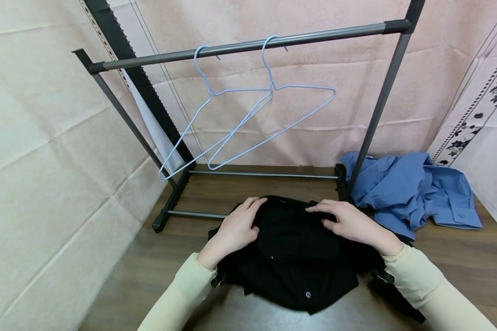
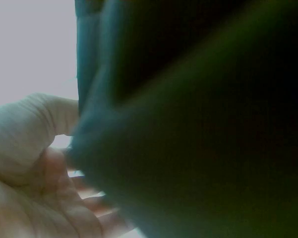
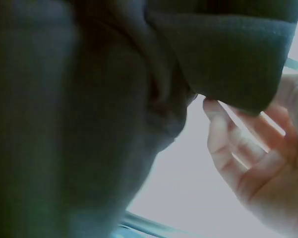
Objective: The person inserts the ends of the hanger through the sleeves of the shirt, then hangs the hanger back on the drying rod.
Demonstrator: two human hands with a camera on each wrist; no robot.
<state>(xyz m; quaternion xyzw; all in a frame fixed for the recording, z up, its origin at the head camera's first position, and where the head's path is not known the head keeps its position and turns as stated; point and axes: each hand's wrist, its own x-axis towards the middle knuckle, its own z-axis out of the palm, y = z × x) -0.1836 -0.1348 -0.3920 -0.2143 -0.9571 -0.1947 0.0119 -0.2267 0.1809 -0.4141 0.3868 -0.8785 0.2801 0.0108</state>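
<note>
A black shirt [image 1: 290, 243] with a collar and buttons hangs bunched in front of me, its lower edge over the table. At its upper left my left hand [image 1: 237, 226] grips the cloth; in the left wrist view the thumb of the left hand [image 2: 44, 163] is at the edge and the fingers run partly behind the fabric. My right hand [image 1: 352, 224] holds the upper right part with fairly extended fingers. A folded flap of the black shirt [image 3: 233, 59] lies between thumb and fingers of the right hand [image 3: 263, 158] in the right wrist view.
Behind the shirt stands a dark metal clothes rack [image 1: 339, 34]. Two light-blue wire hangers, a left hanger [image 1: 203, 78] and a right hanger [image 1: 304, 86], hang from its bar. A crumpled blue shirt [image 1: 414, 188] lies at the right on the wooden table [image 1: 124, 280].
</note>
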